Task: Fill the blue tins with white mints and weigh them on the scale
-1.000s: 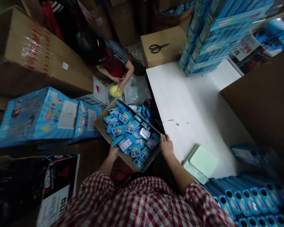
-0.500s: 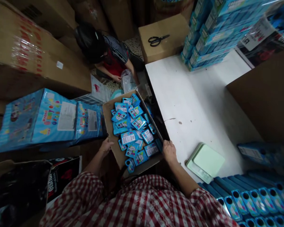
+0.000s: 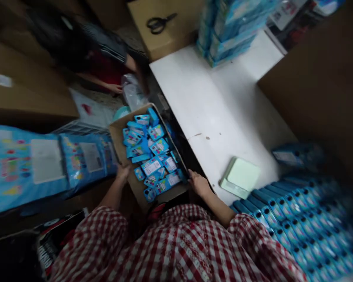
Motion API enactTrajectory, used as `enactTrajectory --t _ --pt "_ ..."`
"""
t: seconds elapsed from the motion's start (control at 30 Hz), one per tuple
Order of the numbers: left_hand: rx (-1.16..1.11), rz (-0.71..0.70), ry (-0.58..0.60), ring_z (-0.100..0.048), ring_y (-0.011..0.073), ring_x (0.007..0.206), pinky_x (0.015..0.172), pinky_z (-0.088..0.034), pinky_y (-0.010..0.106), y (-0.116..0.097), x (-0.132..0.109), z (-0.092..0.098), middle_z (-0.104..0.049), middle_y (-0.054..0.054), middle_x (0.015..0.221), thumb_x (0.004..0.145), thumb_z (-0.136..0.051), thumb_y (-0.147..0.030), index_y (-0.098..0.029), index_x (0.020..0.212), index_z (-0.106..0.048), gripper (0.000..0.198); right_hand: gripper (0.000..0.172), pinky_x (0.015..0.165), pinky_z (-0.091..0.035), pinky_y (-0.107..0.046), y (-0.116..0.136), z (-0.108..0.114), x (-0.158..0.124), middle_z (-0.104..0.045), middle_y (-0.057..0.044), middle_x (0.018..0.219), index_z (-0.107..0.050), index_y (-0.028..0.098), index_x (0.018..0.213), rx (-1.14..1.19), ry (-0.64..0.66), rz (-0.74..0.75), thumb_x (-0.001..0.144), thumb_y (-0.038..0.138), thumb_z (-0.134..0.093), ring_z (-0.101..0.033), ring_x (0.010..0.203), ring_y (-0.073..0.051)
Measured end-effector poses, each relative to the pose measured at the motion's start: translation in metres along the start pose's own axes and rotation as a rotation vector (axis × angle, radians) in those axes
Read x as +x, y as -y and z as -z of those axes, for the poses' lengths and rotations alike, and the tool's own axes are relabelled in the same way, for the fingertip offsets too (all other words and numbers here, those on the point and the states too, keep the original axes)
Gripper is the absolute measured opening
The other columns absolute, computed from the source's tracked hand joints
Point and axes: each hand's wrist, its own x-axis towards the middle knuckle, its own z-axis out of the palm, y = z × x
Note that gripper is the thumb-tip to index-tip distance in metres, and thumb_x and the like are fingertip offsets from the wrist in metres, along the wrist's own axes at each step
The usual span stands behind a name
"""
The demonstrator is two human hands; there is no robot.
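Left hand (image 3: 122, 172): gripping the left wall of the cardboard box (image 3: 117, 131), fingers closed.
Right hand (image 3: 198, 184): clasping its right edge, steadying it.
Packets (image 3: 151, 154): lying loose inside.

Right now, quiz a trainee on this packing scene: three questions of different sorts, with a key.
1. True or false: both hands grip the carton of blue packs.
2. What lies on the brown box beyond the white table? A) tape B) scissors C) a knife
3. Fill in: the green scale sits on the ______.

Key: 1 true: left hand and right hand each hold a side. 2 B, scissors. 3 table.
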Motion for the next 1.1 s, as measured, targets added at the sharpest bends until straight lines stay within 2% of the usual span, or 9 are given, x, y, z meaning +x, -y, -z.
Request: enactTrajectory --t 0.07,0.13,0.3,0.4,0.47,0.57,0.8,0.97,1.1 --pt "0.247 -0.213 -0.163 -0.044 0.0308 0.123 0.102 -0.036 0.046 -0.008 -0.005 -0.004 -0.053 0.015 0.125 0.058 -0.066 -0.010 -0.008 0.125 -0.041 0.072 0.041 0.084 -0.045 -0.027 -0.022 0.014 -0.032 -0.061 -0.010 0.112 -0.043 0.017 0.130 0.141 -0.141 0.026 0.091 0.027 -0.039 -0.057 0.100 -0.017" --pt "0.367 -0.451 -0.142 -0.036 0.0294 0.129 0.108 -0.026 0.045 -0.020 -0.017 -0.024 -0.043 0.015 0.137 0.065 -0.064 -0.014 -0.007 0.130 -0.037 0.071 0.037 0.090 -0.043 -0.029 -0.053 0.024 -0.075 -0.061 -0.009 0.111 -0.050 0.017 0.124 0.216 -0.368 -0.064 0.092 0.027 -0.035 -0.055 0.102 -0.017" --pt "0.395 -0.850 0.550 -0.050 0.0225 0.117 0.106 -0.033 0.037 -0.046 -0.118 -0.119 -0.059 0.007 0.120 0.077 -0.055 -0.028 -0.017 0.115 -0.057 0.039 0.030 0.085 -0.042 -0.036 -0.119 0.015 -0.207 -0.062 -0.011 0.092 -0.061 0.014 0.099 0.079 -0.958 -0.705 0.090 0.030 -0.037 -0.054 0.090 -0.020" --pt "0.501 -0.995 1.105 -0.055 0.0207 0.108 0.102 -0.039 0.035 -0.041 -0.192 -0.173 -0.062 0.007 0.112 0.080 -0.052 -0.031 -0.018 0.109 -0.061 0.033 0.028 0.083 -0.040 -0.034 -0.112 -0.014 -0.256 -0.061 -0.010 0.095 -0.063 0.016 0.096 0.009 -0.775 -0.688 0.089 0.033 -0.042 -0.052 0.090 -0.020" --pt "0.602 -1.090 1.281 -0.049 0.0222 0.117 0.105 -0.035 0.035 -0.034 -0.226 -0.205 -0.055 0.010 0.123 0.078 -0.056 -0.030 -0.015 0.118 -0.055 0.043 0.028 0.081 -0.037 -0.034 -0.094 -0.034 -0.263 -0.061 -0.009 0.103 -0.063 0.019 0.101 0.000 -0.546 -0.593 0.089 0.035 -0.043 -0.050 0.093 -0.021" --pt "0.768 -1.213 1.240 -0.031 0.0284 0.132 0.110 -0.025 0.041 -0.029 -0.253 -0.246 -0.035 0.018 0.140 0.070 -0.067 -0.028 -0.011 0.134 -0.036 0.073 0.030 0.081 -0.034 -0.035 -0.073 -0.053 -0.248 -0.058 -0.010 0.111 -0.062 0.021 0.107 -0.014 -0.393 -0.598 0.091 0.032 -0.039 -0.047 0.096 -0.023" --pt "1.069 -1.333 1.123 -0.002 0.0437 0.136 0.106 -0.023 0.054 -0.039 -0.287 -0.309 0.004 0.020 0.151 0.041 -0.086 -0.034 -0.016 0.144 -0.009 0.129 0.033 0.081 -0.033 -0.035 -0.076 -0.067 -0.225 -0.059 -0.010 0.112 -0.057 0.018 0.116 0.003 -0.421 -0.604 0.092 0.025 -0.035 -0.047 0.096 -0.023" --pt "1.062 -1.284 1.127 -0.008 0.0431 0.135 0.106 -0.021 0.055 -0.037 -0.295 -0.327 -0.001 0.021 0.151 0.055 -0.078 -0.043 -0.013 0.143 -0.016 0.113 0.035 0.085 -0.033 -0.034 -0.080 -0.071 -0.232 -0.064 -0.007 0.104 -0.056 0.018 0.118 0.035 -0.430 -0.459 0.089 0.015 -0.035 -0.048 0.099 -0.021" --pt "0.823 -1.271 1.108 -0.020 0.0361 0.134 0.109 -0.020 0.049 -0.036 -0.285 -0.343 -0.023 0.022 0.145 0.075 -0.061 -0.034 -0.008 0.139 -0.024 0.079 0.030 0.075 -0.036 -0.032 -0.072 -0.039 -0.239 -0.066 -0.006 0.089 -0.060 0.021 0.108 0.052 -0.560 -0.265 0.086 0.014 -0.042 -0.051 0.085 -0.019"
